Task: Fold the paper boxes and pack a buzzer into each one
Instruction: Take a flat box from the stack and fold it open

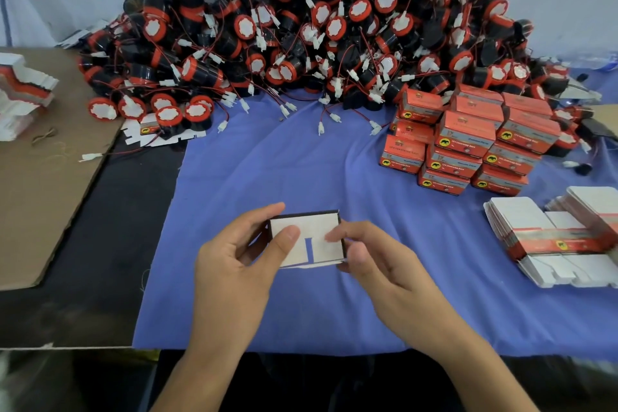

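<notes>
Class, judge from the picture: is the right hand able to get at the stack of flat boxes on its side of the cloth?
Probably yes, once it lets go: the right hand and left hand both pinch the half-folded box. Only bare blue cloth lies between it and the flat boxes.

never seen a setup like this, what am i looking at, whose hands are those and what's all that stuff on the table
There is no machine here. The single picture comes from a camera worn on a person's head, looking forward and down, so both bare hands are that person's own. The left hand and right hand grip a partly folded paper box, white flaps facing the camera, above a blue cloth. Behind lies a big heap of black-and-red buzzers with thin wires and white plugs. At right stand folded orange boxes and, nearer, flat unfolded boxes. More flat boxes sit far left on a brown cardboard sheet.
</notes>
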A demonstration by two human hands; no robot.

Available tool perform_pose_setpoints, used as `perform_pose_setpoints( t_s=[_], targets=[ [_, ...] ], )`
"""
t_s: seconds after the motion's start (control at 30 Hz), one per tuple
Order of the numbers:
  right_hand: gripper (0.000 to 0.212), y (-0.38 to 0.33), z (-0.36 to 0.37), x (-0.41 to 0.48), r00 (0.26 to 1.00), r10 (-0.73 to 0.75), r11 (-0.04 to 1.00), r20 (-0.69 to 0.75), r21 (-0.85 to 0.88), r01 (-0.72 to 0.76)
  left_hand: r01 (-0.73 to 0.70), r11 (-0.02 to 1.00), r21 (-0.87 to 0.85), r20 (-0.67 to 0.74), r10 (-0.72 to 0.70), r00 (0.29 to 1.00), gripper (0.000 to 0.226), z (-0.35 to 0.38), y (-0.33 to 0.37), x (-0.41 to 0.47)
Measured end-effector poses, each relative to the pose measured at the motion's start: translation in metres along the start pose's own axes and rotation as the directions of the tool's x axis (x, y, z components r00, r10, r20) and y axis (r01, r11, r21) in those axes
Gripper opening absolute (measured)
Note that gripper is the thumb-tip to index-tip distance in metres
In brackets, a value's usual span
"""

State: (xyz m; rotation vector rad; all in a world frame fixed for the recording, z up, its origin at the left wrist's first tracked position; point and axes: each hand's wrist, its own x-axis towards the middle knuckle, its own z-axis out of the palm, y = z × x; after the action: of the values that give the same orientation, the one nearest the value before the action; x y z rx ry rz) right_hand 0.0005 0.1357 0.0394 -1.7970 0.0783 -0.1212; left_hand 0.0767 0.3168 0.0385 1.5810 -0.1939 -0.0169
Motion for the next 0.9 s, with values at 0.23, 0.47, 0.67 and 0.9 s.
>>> perform_pose_setpoints(
  t_s=[0.23,0.47,0.67,0.9],
  targets=[
    [0.018,-0.003,0.011,-0.002,0.962,-0.083,0.98,-0.26,0.154,0.126,-0.024,0.995,-0.1,0.055,0.029,0.998,0.025,0.016,0.004,-0.007],
    [0.037,-0.018,0.018,-0.001,0.925,0.029,0.94,-0.38,0.326,0.105,-0.15,0.967,-0.205,0.126,0.178,0.976,0.042,0.033,0.008,-0.02],
    [0.032,-0.023,0.024,0.0,0.922,0.038,0.934,-0.386,0.342,0.104,-0.172,0.927,-0.334,0.017,0.189,0.982,0.046,0.045,0.005,-0.024],
    [0.034,-0.022,0.029,0.002,0.892,0.039,0.944,-0.451,0.31,0.115,-0.199,0.934,-0.297,-0.069,0.187,0.98,0.05,0.056,0.0,-0.028]
  ],
)
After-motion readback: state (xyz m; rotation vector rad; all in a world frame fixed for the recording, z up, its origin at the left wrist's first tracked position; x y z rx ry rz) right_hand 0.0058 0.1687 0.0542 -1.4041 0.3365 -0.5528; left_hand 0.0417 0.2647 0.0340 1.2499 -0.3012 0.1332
